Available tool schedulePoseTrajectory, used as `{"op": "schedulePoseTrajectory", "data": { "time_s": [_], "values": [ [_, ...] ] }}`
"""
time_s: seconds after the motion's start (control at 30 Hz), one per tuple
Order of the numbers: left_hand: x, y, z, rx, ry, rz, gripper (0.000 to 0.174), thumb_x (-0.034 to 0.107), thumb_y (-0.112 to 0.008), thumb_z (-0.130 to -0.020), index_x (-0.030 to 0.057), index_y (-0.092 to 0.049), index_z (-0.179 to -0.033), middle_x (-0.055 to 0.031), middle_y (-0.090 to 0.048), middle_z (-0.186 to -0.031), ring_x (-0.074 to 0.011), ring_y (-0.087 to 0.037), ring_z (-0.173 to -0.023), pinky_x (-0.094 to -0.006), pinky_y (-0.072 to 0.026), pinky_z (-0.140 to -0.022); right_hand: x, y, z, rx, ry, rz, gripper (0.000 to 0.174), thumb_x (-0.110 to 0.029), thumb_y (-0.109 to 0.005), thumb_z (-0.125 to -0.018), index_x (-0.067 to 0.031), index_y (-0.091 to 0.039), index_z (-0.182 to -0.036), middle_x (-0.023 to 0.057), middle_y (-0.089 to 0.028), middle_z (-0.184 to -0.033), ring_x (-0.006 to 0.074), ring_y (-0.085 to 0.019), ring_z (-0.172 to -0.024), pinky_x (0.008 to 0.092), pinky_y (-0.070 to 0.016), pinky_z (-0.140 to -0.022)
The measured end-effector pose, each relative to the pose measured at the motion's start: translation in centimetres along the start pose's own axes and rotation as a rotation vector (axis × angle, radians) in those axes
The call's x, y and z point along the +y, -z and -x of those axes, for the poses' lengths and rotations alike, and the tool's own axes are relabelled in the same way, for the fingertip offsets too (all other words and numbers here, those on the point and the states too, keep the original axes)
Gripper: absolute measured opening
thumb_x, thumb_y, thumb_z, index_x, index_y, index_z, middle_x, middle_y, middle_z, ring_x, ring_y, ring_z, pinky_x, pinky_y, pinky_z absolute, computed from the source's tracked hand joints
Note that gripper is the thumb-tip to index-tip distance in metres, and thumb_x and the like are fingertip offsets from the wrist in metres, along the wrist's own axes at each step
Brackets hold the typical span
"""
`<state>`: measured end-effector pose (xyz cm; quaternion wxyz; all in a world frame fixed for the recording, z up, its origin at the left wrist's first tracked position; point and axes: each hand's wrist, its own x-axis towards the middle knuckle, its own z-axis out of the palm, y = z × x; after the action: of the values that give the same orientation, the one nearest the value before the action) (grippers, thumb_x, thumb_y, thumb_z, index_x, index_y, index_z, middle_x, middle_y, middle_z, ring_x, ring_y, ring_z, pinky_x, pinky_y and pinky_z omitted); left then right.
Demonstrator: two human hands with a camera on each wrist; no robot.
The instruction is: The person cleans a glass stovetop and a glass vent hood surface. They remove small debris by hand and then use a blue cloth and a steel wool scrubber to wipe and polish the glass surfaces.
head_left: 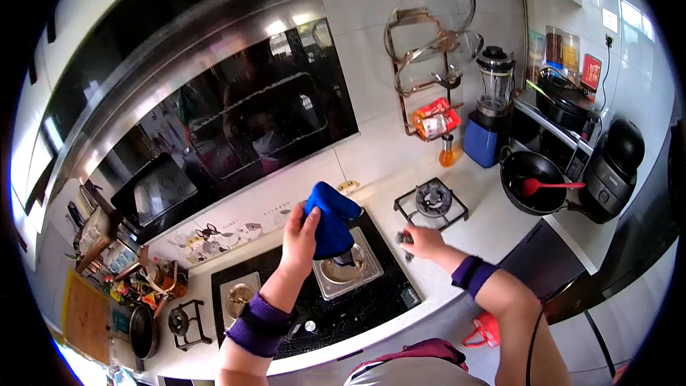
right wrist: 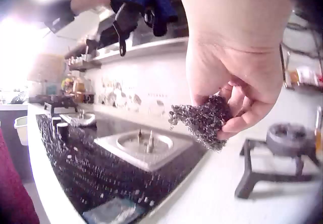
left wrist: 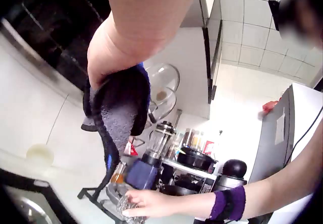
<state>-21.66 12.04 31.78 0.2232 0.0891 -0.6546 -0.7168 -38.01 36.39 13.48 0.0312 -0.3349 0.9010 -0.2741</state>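
My left hand [head_left: 299,239] holds up a blue work glove [head_left: 330,221] with a dark grey, rough-coated side, above the black glass hob [head_left: 286,325]. Loose finger-like ends of the glove hang down in the right wrist view. My right hand [right wrist: 237,82] pinches a steel wool scourer [right wrist: 204,120] between thumb and fingers, close over the hob's right end. Below the glove, a square metal burner plate [head_left: 332,289] lies partly covered from sight. The second burner plate [head_left: 230,307] is at the hob's left, partly behind my left forearm. Wet spots and suds dot the glass.
To the right of the hob stands a pan support with a burner cap [head_left: 433,199]; another pan support [head_left: 187,325] stands left. Further right are a blender [head_left: 493,100], an oil bottle [head_left: 446,151] and a black wok [head_left: 530,175] with a red spatula. The range hood [head_left: 236,114] overhangs behind.
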Motion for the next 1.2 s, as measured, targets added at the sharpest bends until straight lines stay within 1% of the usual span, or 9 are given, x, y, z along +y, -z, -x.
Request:
{"op": "schedulePoseTrajectory", "data": {
  "time_s": [0.1,0.3,0.43,0.53,0.73,0.8,0.93,1.1,1.2],
  "values": [
    [-4.4,-0.4,0.8,-0.026,0.063,-0.105,0.027,0.02,-0.06,-0.102,0.0029,-0.06,-0.124,-0.0007,-0.064,-0.104,-0.0092,-0.055,-0.098,-0.0259,-0.0439,-0.092,4.8,-6.6,2.7,-0.022,-0.141,0.126,0.037,-0.038,-0.076,-0.081,-0.014,-0.062,-0.104,0.0069,-0.07,-0.101,0.028,-0.069,-0.096,0.0432,-0.0541,-0.078],
    [-10.0,-1.3,1.1,-0.047,0.181,-0.108,0.026,0.019,-0.062,-0.102,0.0037,-0.062,-0.123,0.0006,-0.064,-0.102,-0.0088,-0.055,-0.095,-0.0253,-0.0445,-0.089,5.2,-5.3,3.4,0.027,-0.21,0.095,0.035,-0.037,-0.078,-0.082,-0.0146,-0.067,-0.107,0.0078,-0.07,-0.108,0.0298,-0.069,-0.096,0.0423,-0.055,-0.083],
    [-9.7,-3.0,1.4,-0.036,0.176,-0.194,0.027,0.019,-0.062,-0.101,0.0036,-0.061,-0.123,0.0002,-0.064,-0.102,-0.009,-0.055,-0.094,-0.0257,-0.0453,-0.088,0.1,-1.4,0.9,0.021,-0.117,-0.404,0.035,-0.034,-0.068,-0.094,-0.0119,-0.065,-0.121,0.0119,-0.07,-0.114,0.0303,-0.07,-0.098,0.0401,-0.0571,-0.079],
    [-9.2,-3.9,1.1,-0.033,0.168,-0.19,0.028,0.02,-0.063,-0.101,0.0028,-0.061,-0.123,-0.0015,-0.066,-0.104,-0.01,-0.056,-0.096,-0.0265,-0.0456,-0.089,-6.9,2.7,0.7,-0.007,-0.081,-0.956,0.036,-0.032,-0.059,-0.103,-0.0079,-0.058,-0.13,0.0088,-0.069,-0.116,0.0175,-0.069,-0.1,0.0305,-0.0587,-0.074],
    [-0.5,-4.4,-1.0,-0.176,0.067,-0.092,0.042,0.024,-0.055,-0.105,0.0084,-0.05,-0.143,-0.0056,-0.059,-0.13,-0.0158,-0.054,-0.116,-0.0349,-0.0473,-0.097,-14.5,5.2,-2.6,0.138,0.21,-1.255,0.057,-0.025,-0.071,-0.096,-0.0036,-0.044,-0.141,0.0086,-0.062,-0.122,0.0161,-0.06,-0.11,0.0322,-0.0489,-0.098],
    [4.6,-4.5,-0.7,-0.205,0.032,0.014,0.047,0.023,-0.05,-0.107,0.0176,-0.04,-0.152,-0.0035,-0.052,-0.143,-0.0176,-0.053,-0.12,-0.0418,-0.0493,-0.098,-17.0,9.1,-4.7,0.172,0.099,-1.464,0.047,-0.026,-0.065,-0.1,-0.0043,-0.047,-0.138,0.0087,-0.062,-0.123,0.017,-0.061,-0.11,0.0344,-0.0495,-0.098],
    [12.6,-3.1,0.2,-0.165,-0.414,0.044,0.044,0.014,-0.053,-0.104,0.0053,-0.042,-0.145,-0.0162,-0.049,-0.144,-0.033,-0.057,-0.126,-0.0456,-0.0565,-0.097,-23.6,20.1,-7.5,0.297,0.351,-1.803,0.042,-0.032,-0.057,-0.104,-0.0062,-0.047,-0.136,0.0074,-0.063,-0.125,0.0191,-0.063,-0.111,0.0379,-0.052,-0.098],
    [14.6,-0.4,2.3,-0.122,-0.438,0.021,0.028,0.011,-0.054,-0.102,0.0044,-0.052,-0.13,-0.0111,-0.059,-0.125,-0.0241,-0.066,-0.107,-0.0393,-0.0598,-0.083,-29.7,33.5,-9.2,0.307,0.651,-1.915,0.041,-0.038,-0.052,-0.105,-0.0066,-0.048,-0.132,0.0111,-0.064,-0.123,0.024,-0.066,-0.11,0.0428,-0.0578,-0.092],
    [13.3,1.0,3.5,-0.141,-0.368,0.007,0.027,0.006,-0.052,-0.101,0.0031,-0.052,-0.129,-0.0107,-0.058,-0.123,-0.0234,-0.066,-0.105,-0.0386,-0.0595,-0.083,-33.9,37.3,-8.2,0.441,0.413,-1.917,0.049,-0.039,-0.05,-0.106,-0.0001,-0.044,-0.135,0.0165,-0.064,-0.121,0.0284,-0.068,-0.104,0.0469,-0.0617,-0.079]
  ]
}}
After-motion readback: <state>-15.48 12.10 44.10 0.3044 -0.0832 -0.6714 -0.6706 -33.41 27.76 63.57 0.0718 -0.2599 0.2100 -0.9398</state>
